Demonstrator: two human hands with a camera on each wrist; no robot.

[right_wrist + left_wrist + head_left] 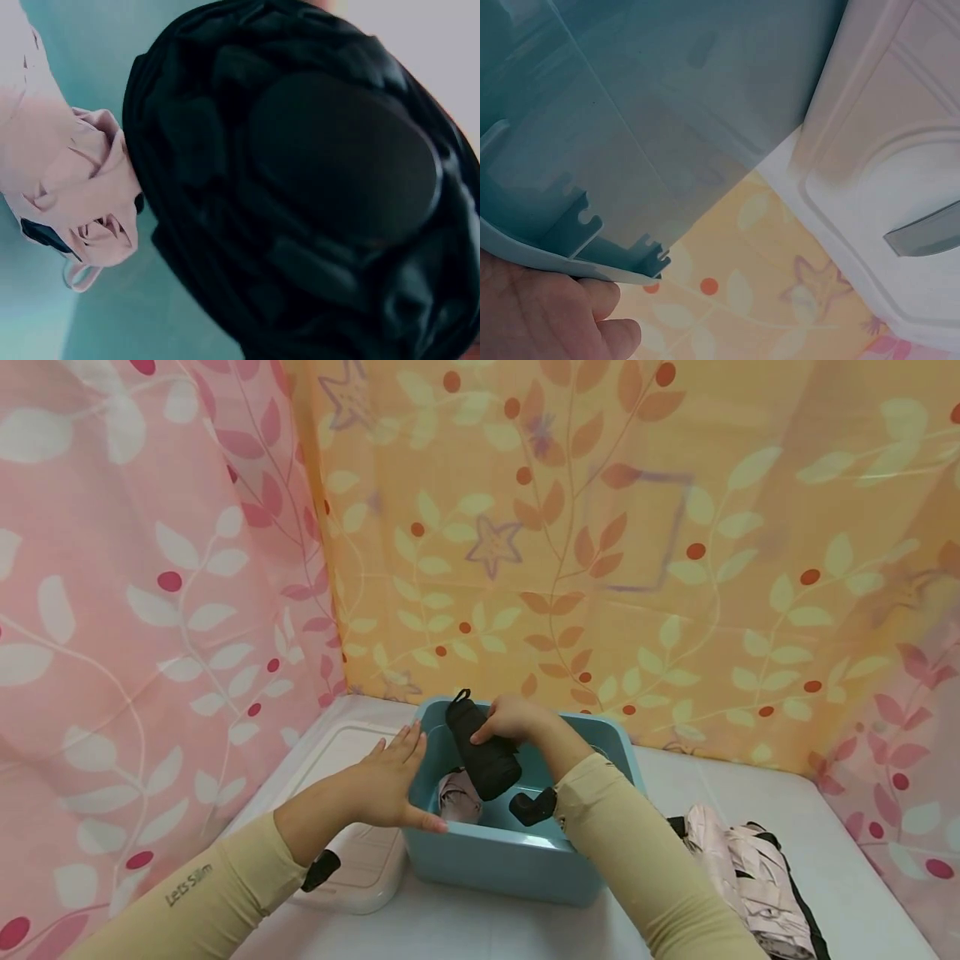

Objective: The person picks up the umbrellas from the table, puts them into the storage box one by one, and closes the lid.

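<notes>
My right hand grips a black folded umbrella from above, holding it tilted over the blue storage box. A loop strap shows at its far end; in the right wrist view the umbrella's gathered fabric and round end fill most of the picture. Inside the box at the left lies a pale pink folded umbrella, also seen as a pink bundle with a small loop. My left hand rests at the box's left rim, fingers straight and spread, thumb over the front corner.
The white lid lies left of the box, partly under my left forearm. Right of the box, pale pink and black folded fabric bundles lie on the white table. Patterned curtains hang close behind and at both sides.
</notes>
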